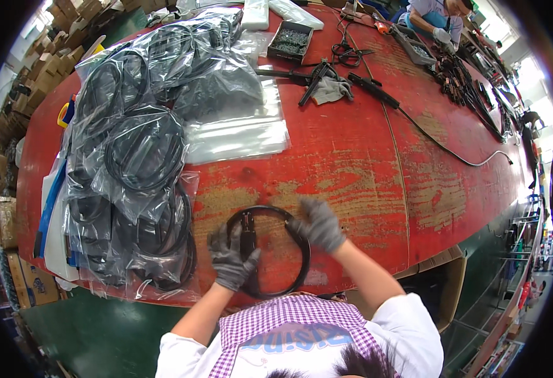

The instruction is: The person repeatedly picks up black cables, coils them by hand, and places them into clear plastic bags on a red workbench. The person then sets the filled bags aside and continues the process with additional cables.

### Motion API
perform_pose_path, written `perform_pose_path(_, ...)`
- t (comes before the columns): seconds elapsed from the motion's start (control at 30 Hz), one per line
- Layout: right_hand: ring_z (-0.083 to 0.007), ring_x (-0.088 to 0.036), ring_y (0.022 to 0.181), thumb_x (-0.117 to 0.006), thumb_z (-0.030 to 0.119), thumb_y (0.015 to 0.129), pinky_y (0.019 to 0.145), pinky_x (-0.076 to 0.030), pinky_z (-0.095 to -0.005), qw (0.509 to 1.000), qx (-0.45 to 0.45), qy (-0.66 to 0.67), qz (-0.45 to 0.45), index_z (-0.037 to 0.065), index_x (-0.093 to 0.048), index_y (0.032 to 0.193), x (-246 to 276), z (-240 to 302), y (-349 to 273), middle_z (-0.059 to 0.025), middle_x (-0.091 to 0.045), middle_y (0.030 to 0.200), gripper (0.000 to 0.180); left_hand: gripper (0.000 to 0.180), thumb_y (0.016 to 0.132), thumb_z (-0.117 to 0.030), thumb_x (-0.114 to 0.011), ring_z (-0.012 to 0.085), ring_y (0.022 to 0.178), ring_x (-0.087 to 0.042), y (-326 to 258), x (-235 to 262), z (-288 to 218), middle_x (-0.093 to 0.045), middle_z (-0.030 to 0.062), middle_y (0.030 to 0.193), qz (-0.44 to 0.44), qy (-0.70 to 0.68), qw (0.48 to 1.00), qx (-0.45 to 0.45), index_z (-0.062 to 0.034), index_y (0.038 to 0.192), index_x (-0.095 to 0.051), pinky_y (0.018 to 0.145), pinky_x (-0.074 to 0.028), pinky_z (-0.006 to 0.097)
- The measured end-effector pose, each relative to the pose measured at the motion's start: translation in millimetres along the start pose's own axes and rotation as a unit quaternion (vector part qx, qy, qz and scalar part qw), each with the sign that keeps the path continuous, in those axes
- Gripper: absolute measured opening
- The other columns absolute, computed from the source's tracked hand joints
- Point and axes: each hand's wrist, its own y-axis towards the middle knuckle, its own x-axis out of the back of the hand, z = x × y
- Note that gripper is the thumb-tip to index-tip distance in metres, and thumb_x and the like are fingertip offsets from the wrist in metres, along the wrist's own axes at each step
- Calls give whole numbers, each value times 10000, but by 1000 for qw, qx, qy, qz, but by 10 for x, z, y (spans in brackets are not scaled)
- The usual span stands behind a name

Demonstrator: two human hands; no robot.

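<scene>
A black cable point(306, 268) lies in a round coil on the red table in front of me, with a dark plug-like end point(248, 233) inside its left side. My left hand point(231, 258), in a grey glove, closes on the coil's left side beside that end, the thumb reaching across it. My right hand point(320, 228), gloved the same way, grips the coil's upper right; its fingers point away from me and partly hide the cable. Bagged coils of black cable point(145, 151) are heaped to the left of my left hand.
Flat clear plastic bags point(235, 142) are stacked beyond the coil. Farther back are a box of small metal parts point(290, 41), a grey cloth point(332, 90), a black tool with a cord point(374, 89) and scissors point(352, 55). A person point(437, 22) sits at the far right near dark parts point(468, 88).
</scene>
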Motion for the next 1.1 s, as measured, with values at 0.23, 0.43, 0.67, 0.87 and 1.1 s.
perform_pose_path(0.23,-358,-544,997,-516,592,759,840,-431,-399,967,-232,-51,-88,9,-505,1132,86,-789,2597,-246,-576,1023,692,764,663,-460,-622,396,1160,-366,23,-69,4,-354,211,1294,-16,-56,998,8,-130,1309,-381,951,-275,512)
perform_pose_path(0.43,-268,-598,652,-537,436,778,625,-484,-366,968,-207,-63,-124,31,-577,997,23,-1217,3116,-146,-625,713,462,765,630,-457,-638,393,1131,-388,62,-31,-14,-352,205,1290,-18,-69,997,7,-131,1283,-410,931,-302,510)
perform_pose_path(0.67,-40,-416,497,-616,227,808,422,-340,-218,893,-209,384,104,59,-575,715,324,331,368,43,-477,565,197,831,607,-478,-655,400,1148,-362,-17,-68,46,-325,204,1304,-1,-85,996,28,-137,1308,-365,942,-284,514)
perform_pose_path(0.87,-229,-581,537,-624,331,780,521,-448,-341,939,-207,159,224,38,-613,751,273,610,-1034,-142,-574,582,294,883,581,-455,-683,388,1204,-304,62,-34,136,-298,213,1324,67,-103,992,3,-108,1319,-344,987,-226,511)
perform_pose_path(1.1,-303,-609,678,-591,374,807,608,-487,-353,980,25,18,198,67,-602,820,-33,710,-324,-141,-625,735,308,787,608,-430,-661,368,1210,-321,23,31,140,-344,209,1311,68,-107,992,-10,-60,1259,-421,997,-241,490)
